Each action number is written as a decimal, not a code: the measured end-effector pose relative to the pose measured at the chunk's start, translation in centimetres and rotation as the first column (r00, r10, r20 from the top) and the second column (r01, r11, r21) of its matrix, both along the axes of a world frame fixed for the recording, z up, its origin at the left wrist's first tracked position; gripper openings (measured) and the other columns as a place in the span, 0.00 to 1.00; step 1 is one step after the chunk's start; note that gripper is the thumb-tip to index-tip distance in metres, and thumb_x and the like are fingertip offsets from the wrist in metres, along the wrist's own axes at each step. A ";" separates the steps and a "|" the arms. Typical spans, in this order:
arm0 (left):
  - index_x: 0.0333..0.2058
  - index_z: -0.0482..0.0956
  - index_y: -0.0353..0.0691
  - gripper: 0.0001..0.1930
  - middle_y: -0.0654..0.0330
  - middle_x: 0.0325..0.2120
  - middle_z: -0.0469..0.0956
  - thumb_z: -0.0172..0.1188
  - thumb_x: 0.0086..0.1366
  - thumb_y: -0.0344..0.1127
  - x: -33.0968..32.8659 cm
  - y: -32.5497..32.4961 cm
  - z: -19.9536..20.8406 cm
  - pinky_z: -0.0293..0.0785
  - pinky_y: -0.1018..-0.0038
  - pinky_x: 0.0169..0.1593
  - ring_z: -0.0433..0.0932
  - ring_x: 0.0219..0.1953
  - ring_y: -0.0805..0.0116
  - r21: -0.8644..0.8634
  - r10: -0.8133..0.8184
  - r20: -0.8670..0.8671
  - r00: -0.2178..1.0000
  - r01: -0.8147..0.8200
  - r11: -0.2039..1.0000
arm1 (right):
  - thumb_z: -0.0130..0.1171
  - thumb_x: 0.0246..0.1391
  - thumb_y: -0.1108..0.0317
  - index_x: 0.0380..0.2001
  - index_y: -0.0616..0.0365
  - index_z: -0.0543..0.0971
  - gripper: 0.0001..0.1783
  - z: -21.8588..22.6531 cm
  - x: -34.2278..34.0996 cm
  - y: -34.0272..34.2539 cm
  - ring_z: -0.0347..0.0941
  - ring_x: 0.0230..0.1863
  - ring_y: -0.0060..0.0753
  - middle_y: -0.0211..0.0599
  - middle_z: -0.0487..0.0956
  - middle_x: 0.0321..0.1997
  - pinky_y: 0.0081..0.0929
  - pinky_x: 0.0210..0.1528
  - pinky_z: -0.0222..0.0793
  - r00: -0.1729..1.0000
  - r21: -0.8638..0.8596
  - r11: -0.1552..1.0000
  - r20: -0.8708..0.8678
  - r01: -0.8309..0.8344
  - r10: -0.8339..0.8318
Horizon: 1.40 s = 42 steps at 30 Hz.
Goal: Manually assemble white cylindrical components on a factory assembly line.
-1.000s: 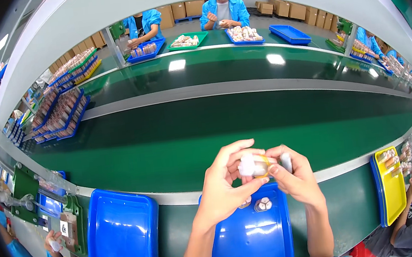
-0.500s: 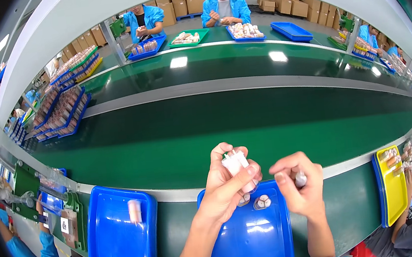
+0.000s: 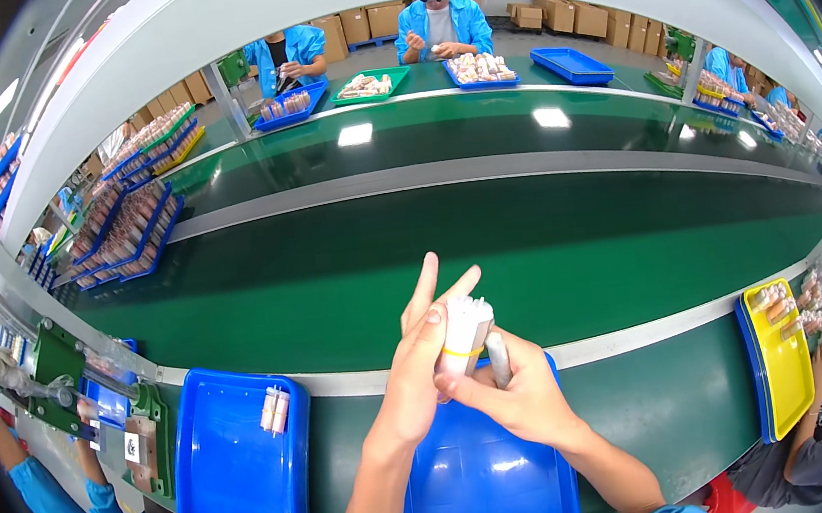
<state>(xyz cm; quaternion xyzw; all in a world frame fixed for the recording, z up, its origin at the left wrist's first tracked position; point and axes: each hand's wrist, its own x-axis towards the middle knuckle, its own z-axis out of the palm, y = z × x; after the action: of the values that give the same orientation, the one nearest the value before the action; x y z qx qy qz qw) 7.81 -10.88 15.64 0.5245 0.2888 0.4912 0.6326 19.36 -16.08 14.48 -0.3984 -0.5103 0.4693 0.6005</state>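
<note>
My left hand (image 3: 421, 366) grips a bundle of small white tubes (image 3: 461, 333) bound with a yellow rubber band, with two fingers stretched up over the belt. My right hand (image 3: 521, 395) touches the bundle from below and holds a slim grey pen-like piece (image 3: 498, 358) between its fingers. Both hands hover above a blue tray (image 3: 486, 489) at the near edge of the green conveyor belt (image 3: 334, 285).
A second blue tray (image 3: 239, 475) at my left holds a small bundle of tubes (image 3: 274, 409). A yellow tray (image 3: 782, 358) with items sits at the right, next to a co-worker. Other workers in blue sit across the belt with blue and green trays (image 3: 368, 86).
My hands, apart half a second ago, have come together. The white bundle now stands upright between them, and the left fingers have stretched out.
</note>
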 end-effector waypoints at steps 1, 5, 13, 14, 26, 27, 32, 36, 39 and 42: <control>0.68 0.67 0.35 0.30 0.51 0.65 0.70 0.40 0.77 0.50 -0.6 -0.2 0.2 0.71 0.73 0.59 0.73 0.60 0.68 -0.008 -0.047 -0.074 0.996 0.046 0.999 | 0.71 0.57 0.66 0.50 0.64 0.77 0.22 0.2 -0.5 -0.1 0.71 0.27 0.14 0.33 0.79 0.39 0.18 0.23 0.64 0.989 -0.040 0.999 -0.148 -0.027 0.021; 0.66 0.68 0.32 0.27 0.54 0.49 0.80 0.53 0.74 0.42 -2.7 -0.7 1.8 0.79 0.73 0.45 0.79 0.41 0.75 -0.005 -0.253 -0.171 0.952 0.256 0.967 | 0.61 0.65 0.60 0.46 0.61 0.75 0.15 0.8 3.9 -0.3 0.50 0.14 0.07 0.32 0.80 0.32 0.15 0.14 0.44 0.725 -0.188 0.803 -0.578 -0.565 0.375; 0.49 0.66 0.41 0.15 0.54 0.36 0.76 0.60 0.68 0.29 -1.4 -0.7 0.2 0.82 0.62 0.39 0.80 0.29 0.66 -0.063 -0.020 0.333 0.943 0.044 0.997 | 0.59 0.66 0.60 0.14 0.56 0.72 0.24 5.7 5.0 -2.3 0.57 0.12 0.19 0.31 0.67 0.11 0.24 0.14 0.48 0.643 0.516 0.770 0.453 0.376 -0.617; 0.48 0.66 0.42 0.15 0.54 0.35 0.75 0.61 0.67 0.29 -1.8 -0.5 0.1 0.81 0.64 0.34 0.78 0.25 0.69 -0.123 -0.071 0.348 0.935 0.121 0.985 | 0.54 0.69 0.57 0.12 0.54 0.68 0.29 4.5 5.4 -3.1 0.56 0.11 0.21 0.32 0.68 0.11 0.25 0.14 0.47 0.913 0.505 0.800 0.056 0.323 -0.404; 0.71 0.52 0.42 0.41 0.60 0.21 0.70 0.48 0.58 0.15 1.2 -3.1 0.2 0.69 0.74 0.15 0.65 0.12 0.76 -0.403 -0.373 0.224 0.900 0.434 0.806 | 0.26 0.74 0.38 0.13 0.51 0.64 0.40 1.9 3.9 -0.9 0.49 0.13 0.28 0.31 0.63 0.12 0.31 0.19 0.46 0.726 0.455 0.888 -0.634 0.069 0.269; 0.71 0.50 0.43 0.41 0.59 0.22 0.71 0.50 0.59 0.15 1.2 -2.8 0.1 0.71 0.73 0.16 0.66 0.13 0.76 -0.408 -0.399 0.254 0.881 0.471 0.782 | 0.27 0.74 0.37 0.13 0.52 0.64 0.40 1.9 3.9 -0.9 0.48 0.13 0.28 0.31 0.64 0.12 0.31 0.19 0.46 0.756 0.470 0.879 -0.603 0.079 0.255; 0.72 0.47 0.41 0.42 0.59 0.23 0.72 0.49 0.60 0.15 1.4 -4.1 1.1 0.71 0.74 0.15 0.67 0.13 0.76 -0.411 -0.407 0.227 0.885 0.466 0.783 | 0.27 0.74 0.38 0.13 0.51 0.64 0.40 1.6 4.6 -0.1 0.49 0.12 0.28 0.31 0.64 0.12 0.31 0.18 0.46 0.804 0.510 0.851 -0.554 0.122 0.216; 0.73 0.49 0.38 0.42 0.60 0.19 0.70 0.48 0.59 0.17 1.9 -4.0 1.1 0.67 0.74 0.13 0.64 0.11 0.77 -0.418 -0.335 0.191 0.923 0.386 0.823 | 0.24 0.74 0.37 0.14 0.51 0.63 0.40 1.7 4.6 -0.5 0.49 0.12 0.28 0.31 0.62 0.12 0.31 0.17 0.45 0.727 0.460 0.879 -0.645 0.124 0.235; 0.73 0.51 0.36 0.42 0.61 0.17 0.69 0.47 0.57 0.18 1.9 -3.9 1.5 0.65 0.75 0.12 0.63 0.11 0.77 -0.432 -0.322 0.171 0.931 0.364 0.825 | 0.22 0.75 0.38 0.15 0.52 0.61 0.39 2.3 4.3 -0.5 0.46 0.10 0.26 0.30 0.59 0.11 0.28 0.14 0.42 0.745 0.545 0.823 -0.614 0.161 0.261; 0.73 0.52 0.36 0.42 0.61 0.16 0.69 0.47 0.56 0.17 1.9 -4.0 1.4 0.65 0.75 0.12 0.63 0.11 0.78 -0.433 -0.309 0.183 0.933 0.358 0.827 | 0.20 0.76 0.41 0.17 0.51 0.60 0.37 2.6 4.2 0.0 0.43 0.07 0.22 0.29 0.56 0.09 0.24 0.09 0.39 0.760 0.595 0.786 -0.587 0.169 0.281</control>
<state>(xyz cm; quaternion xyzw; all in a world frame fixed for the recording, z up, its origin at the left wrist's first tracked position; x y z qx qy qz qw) 9.66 -14.84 17.05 0.3755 0.2670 0.3174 0.8288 23.56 -16.12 17.06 0.0234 -0.4071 0.4032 0.8193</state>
